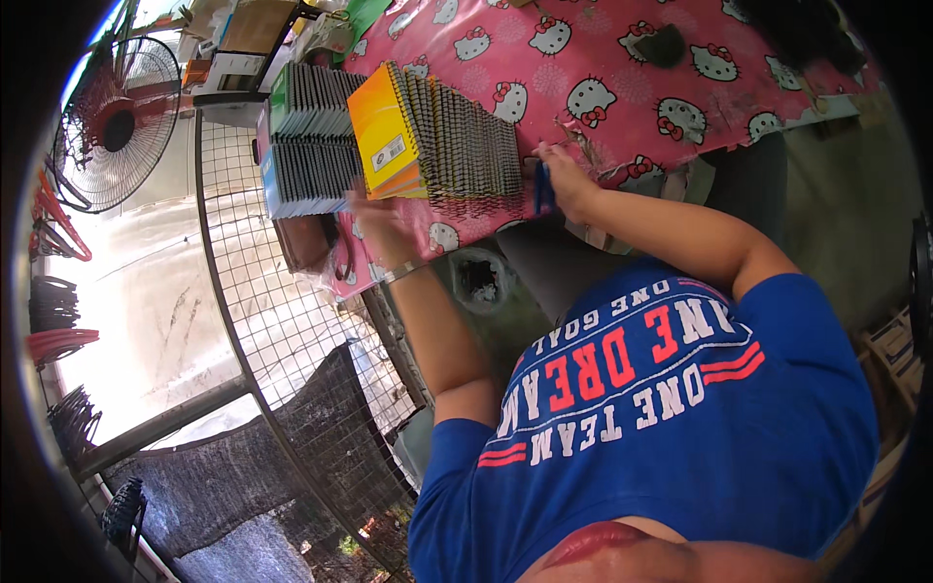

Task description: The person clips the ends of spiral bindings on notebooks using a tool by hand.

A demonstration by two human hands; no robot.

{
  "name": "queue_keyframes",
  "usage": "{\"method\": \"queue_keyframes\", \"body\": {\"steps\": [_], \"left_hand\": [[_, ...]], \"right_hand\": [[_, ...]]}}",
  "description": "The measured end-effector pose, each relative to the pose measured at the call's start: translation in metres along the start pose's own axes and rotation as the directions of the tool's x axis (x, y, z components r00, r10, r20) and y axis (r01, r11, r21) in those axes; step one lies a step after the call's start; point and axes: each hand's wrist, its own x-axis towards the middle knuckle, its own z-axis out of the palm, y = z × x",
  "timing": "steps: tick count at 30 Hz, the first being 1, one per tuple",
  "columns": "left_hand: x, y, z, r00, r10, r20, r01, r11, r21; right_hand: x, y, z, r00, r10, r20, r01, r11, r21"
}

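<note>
A row of spiral notebooks stands packed together near the table's front edge, a yellow and orange cover at its left end. Just left of it sit two more blocks of spiral notebooks, one with a green cover and one with a light blue cover. Blurred by motion, my left hand is at the near corner between the blue block and the yellow notebook. My right hand is closed on a thin dark blue thing just right of the row; its kind is unclear.
A pink cartoon-patterned cloth covers the table. Farther back on it lies a dark rounded object. At the left are a black fan, a wire mesh panel and hanging clothes hangers. A brown bag-like thing is beside the table's left corner.
</note>
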Motion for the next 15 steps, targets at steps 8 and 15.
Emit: {"method": "queue_keyframes", "body": {"steps": [8,15], "left_hand": [[-0.055,0.1,0.116,0.674,0.132,0.727,-0.733,-0.012,0.681],[-0.054,0.103,0.089,0.742,0.028,0.669,-0.604,0.46,0.651]], "right_hand": [[-0.067,-0.082,-0.007,0.961,0.216,0.17,-0.239,0.962,0.13],[-0.087,-0.188,0.044,0.578,-0.187,0.794,0.784,-0.143,-0.604]]}}
